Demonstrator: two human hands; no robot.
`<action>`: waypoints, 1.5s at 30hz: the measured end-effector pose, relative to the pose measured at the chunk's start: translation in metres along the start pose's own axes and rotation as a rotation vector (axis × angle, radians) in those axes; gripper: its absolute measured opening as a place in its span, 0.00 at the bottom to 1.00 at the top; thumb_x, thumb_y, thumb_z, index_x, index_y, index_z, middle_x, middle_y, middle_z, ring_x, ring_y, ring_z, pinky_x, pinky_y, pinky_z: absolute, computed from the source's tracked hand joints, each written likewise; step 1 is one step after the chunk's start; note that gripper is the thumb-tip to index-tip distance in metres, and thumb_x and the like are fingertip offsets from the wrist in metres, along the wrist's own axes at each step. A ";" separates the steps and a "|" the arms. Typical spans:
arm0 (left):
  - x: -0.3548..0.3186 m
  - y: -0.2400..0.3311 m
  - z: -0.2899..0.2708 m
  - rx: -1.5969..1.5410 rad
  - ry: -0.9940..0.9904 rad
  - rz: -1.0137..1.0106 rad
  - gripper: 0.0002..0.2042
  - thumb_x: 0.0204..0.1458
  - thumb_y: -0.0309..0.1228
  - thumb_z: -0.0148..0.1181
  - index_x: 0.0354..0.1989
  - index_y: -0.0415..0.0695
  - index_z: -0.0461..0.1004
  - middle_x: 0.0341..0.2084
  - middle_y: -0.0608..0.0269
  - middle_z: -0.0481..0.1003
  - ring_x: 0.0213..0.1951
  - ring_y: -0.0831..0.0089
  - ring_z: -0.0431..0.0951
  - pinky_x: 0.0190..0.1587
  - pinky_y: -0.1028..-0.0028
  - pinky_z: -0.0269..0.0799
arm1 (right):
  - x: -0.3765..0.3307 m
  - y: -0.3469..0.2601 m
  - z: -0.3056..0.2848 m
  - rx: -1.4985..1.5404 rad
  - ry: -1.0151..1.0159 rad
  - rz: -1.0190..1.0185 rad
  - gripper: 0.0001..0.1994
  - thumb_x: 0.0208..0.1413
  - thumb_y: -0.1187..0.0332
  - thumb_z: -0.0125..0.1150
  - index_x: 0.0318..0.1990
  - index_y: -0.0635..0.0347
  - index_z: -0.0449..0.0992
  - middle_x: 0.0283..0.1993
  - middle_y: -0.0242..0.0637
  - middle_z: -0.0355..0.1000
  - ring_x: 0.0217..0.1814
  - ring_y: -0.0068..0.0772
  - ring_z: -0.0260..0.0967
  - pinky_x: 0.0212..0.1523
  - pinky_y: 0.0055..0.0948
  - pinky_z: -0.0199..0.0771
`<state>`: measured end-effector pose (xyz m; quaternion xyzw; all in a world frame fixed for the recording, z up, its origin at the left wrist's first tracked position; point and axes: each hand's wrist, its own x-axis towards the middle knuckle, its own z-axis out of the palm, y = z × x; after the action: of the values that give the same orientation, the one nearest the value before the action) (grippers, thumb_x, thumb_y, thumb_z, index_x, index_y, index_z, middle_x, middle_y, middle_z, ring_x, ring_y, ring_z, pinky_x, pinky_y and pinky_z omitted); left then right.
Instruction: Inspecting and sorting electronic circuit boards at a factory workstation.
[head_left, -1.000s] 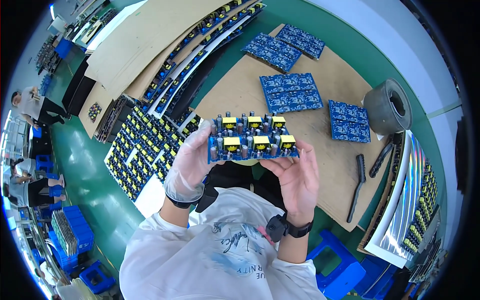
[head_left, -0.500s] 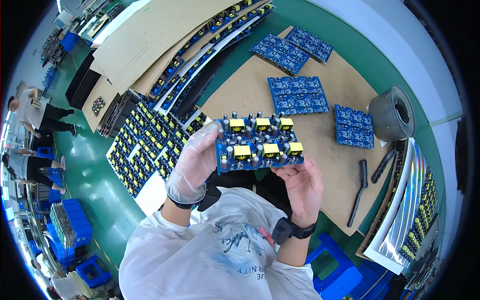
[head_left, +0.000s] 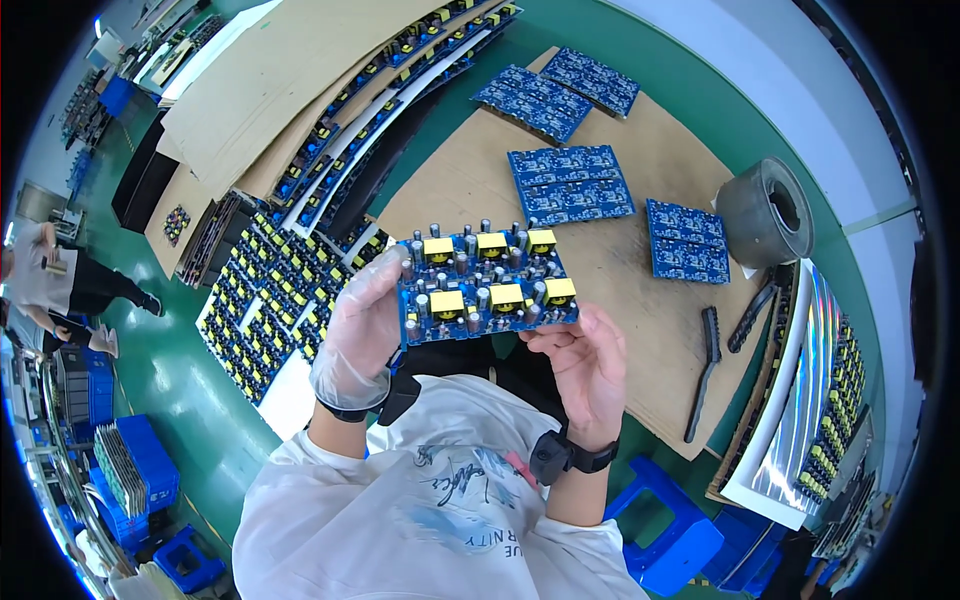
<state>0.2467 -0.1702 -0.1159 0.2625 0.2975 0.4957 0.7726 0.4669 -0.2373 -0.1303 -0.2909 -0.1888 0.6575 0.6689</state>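
Between my two hands is a blue circuit board [head_left: 487, 285], component side up, with two rows of yellow transformers and upright capacitors. My left hand [head_left: 362, 325], in a clear glove, is closed on the board's left edge, its thumb on top. My bare right hand [head_left: 587, 365] supports the lower right corner, fingers partly hidden beneath. Beyond the board, on a brown cardboard sheet [head_left: 640, 340], lie several blue boards with their solder side up, the nearest being one circuit panel [head_left: 570, 186].
At right stand a grey metal cylinder [head_left: 765, 215] and two black brushes [head_left: 706, 375]. On the left are stacked boards [head_left: 275, 290] below cardboard layers [head_left: 250, 90]. A blue stool [head_left: 660, 530] is at lower right. Two people [head_left: 75, 270] are at far left.
The surroundings have shifted slightly left in the view, and the held board with both hands has shifted left too. My grip on the board looks the same.
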 end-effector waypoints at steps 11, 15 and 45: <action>-0.002 -0.003 -0.012 -0.067 0.031 0.004 0.20 0.54 0.33 0.53 0.52 0.33 0.66 0.46 0.56 0.72 0.47 0.68 0.73 0.54 0.68 0.66 | 0.001 0.001 0.006 -0.052 -0.014 0.017 0.13 0.58 0.69 0.49 0.42 0.73 0.70 0.36 0.57 0.75 0.33 0.46 0.76 0.44 0.41 0.77; -0.001 -0.005 -0.015 -0.066 0.006 -0.003 0.20 0.54 0.34 0.53 0.52 0.33 0.66 0.47 0.56 0.72 0.47 0.68 0.74 0.54 0.69 0.66 | 0.001 0.001 0.006 -0.059 -0.015 0.008 0.13 0.58 0.69 0.49 0.41 0.72 0.70 0.35 0.57 0.75 0.33 0.46 0.76 0.45 0.41 0.76; -0.255 -0.055 -0.291 -0.190 1.057 0.259 0.18 0.53 0.34 0.52 0.52 0.41 0.69 0.43 0.63 0.74 0.41 0.70 0.75 0.38 0.67 0.73 | -0.009 0.340 0.069 -0.489 -0.536 1.004 0.12 0.56 0.73 0.52 0.45 0.74 0.70 0.38 0.46 0.75 0.37 0.35 0.76 0.38 0.28 0.79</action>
<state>-0.0141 -0.3937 -0.3035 -0.0583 0.5642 0.6757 0.4709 0.1610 -0.2483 -0.2933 -0.3141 -0.3356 0.8798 0.1210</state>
